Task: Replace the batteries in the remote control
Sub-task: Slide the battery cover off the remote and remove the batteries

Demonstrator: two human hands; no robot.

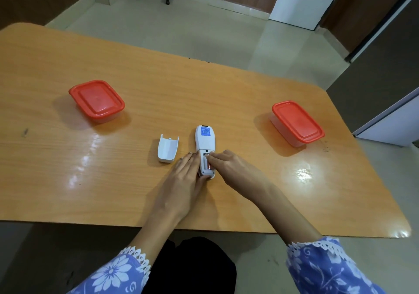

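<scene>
Remote control (pixel 205 142): white, lying face-down near the desk's (pixel 68 169) front edge, blue label showing, compartment open (red battery (pixel 207 163) inside).
Cover (pixel 167 149): lying just left.
Left hand (pixel 186 180): steadying the remote.
Right hand (pixel 229 166): fingertips pinching at the battery.

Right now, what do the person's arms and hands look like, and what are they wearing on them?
Both hands are bare: no gloves, rings or watch visible on the left hand or right hand. The forearms are uncovered. Each arm has a blue sleeve printed with white flowers and edged with white scalloped lace at the cuff.
</scene>
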